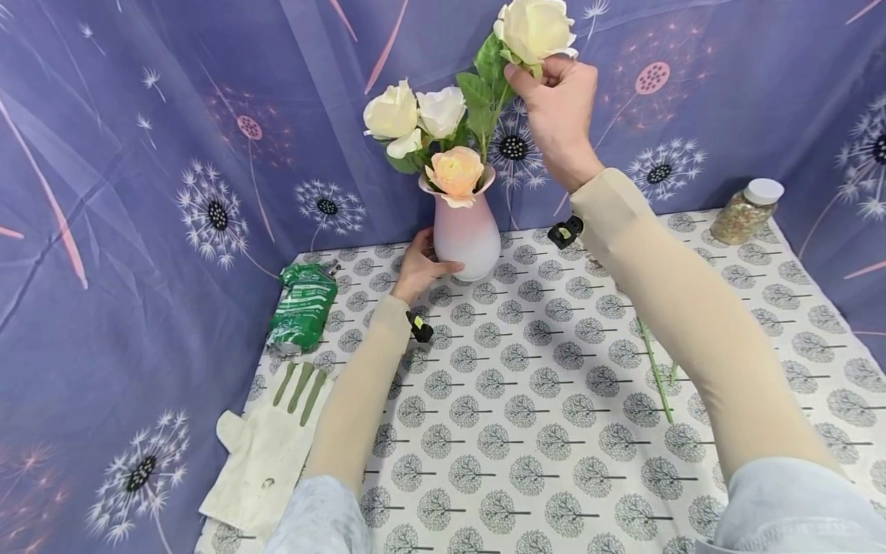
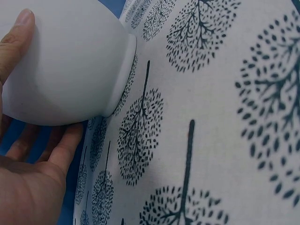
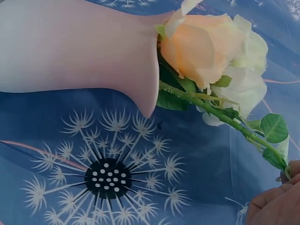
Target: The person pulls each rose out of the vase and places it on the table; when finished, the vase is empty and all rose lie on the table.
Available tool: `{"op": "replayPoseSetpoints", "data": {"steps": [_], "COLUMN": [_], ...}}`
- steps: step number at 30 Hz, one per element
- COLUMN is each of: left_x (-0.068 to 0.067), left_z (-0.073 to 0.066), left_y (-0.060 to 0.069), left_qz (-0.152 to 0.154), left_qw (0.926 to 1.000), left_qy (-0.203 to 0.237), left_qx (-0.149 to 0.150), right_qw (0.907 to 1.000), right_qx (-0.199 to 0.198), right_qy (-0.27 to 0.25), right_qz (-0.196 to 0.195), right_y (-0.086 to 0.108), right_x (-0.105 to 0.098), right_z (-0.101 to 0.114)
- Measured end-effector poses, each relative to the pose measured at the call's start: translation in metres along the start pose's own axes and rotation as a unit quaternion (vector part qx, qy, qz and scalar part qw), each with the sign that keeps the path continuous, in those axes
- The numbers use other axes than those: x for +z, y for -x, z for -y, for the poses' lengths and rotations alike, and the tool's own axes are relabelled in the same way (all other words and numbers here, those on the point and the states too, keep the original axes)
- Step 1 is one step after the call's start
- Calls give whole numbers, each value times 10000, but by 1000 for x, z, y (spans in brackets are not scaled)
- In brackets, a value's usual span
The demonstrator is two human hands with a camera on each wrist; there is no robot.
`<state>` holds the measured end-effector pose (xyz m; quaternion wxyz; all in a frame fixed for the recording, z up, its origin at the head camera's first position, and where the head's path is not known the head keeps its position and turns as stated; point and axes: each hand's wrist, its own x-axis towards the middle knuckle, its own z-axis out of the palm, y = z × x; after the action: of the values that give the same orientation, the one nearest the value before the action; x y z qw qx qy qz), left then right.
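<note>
A pink-to-white vase (image 1: pixel 467 240) stands upright on the table by the back curtain. Round its lower left side curls my left hand (image 1: pixel 418 269), thumb on the front; the left wrist view shows the thumb and fingers on either side of the white base. Up at the right, my right hand (image 1: pixel 566 115) pinches a cream rose (image 1: pixel 534 31) just under its bloom. That rose's green stem (image 3: pixel 225 117) slants down into the vase mouth. A peach rose (image 1: pixel 455 174) and two whitish roses, one cream (image 1: pixel 391 111) and one white (image 1: pixel 441 112), sit in the vase.
At the left lie a green plastic packet (image 1: pixel 302 309) and a pale glove (image 1: pixel 266 450) with green stripes. A white-lidded jar (image 1: pixel 746 213) stands at the back right. Green stems (image 1: pixel 654 369) lie partly under my right forearm. A purple curtain (image 1: pixel 263 46) hangs behind.
</note>
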<state>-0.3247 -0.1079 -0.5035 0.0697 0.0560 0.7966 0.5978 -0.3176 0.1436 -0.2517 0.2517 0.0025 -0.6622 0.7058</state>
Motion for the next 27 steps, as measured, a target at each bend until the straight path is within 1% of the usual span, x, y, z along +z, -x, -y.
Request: {"op": "replayPoseSetpoints", "data": {"steps": [7, 14, 21, 27], "left_x": [1, 2, 1, 1], "left_z": [1, 0, 0, 1], "left_y": [-1, -1, -1, -1], "left_qz": [8, 9, -7, -5], "left_qw": [10000, 10000, 10000, 10000], "left_qy": [-47, 29, 22, 13], "left_qx": [-20, 86, -4, 23], "right_qw": [9996, 9983, 9976, 9960], "right_qx": [-158, -316, -530, -649], "right_qy": [-243, -492, -427, -609], "right_qz": [-39, -85, -104, -81], "right_y": [0, -1, -3, -8], "right_x": [-1, -4, -6, -8], "right_z": [11, 21, 26, 29]}}
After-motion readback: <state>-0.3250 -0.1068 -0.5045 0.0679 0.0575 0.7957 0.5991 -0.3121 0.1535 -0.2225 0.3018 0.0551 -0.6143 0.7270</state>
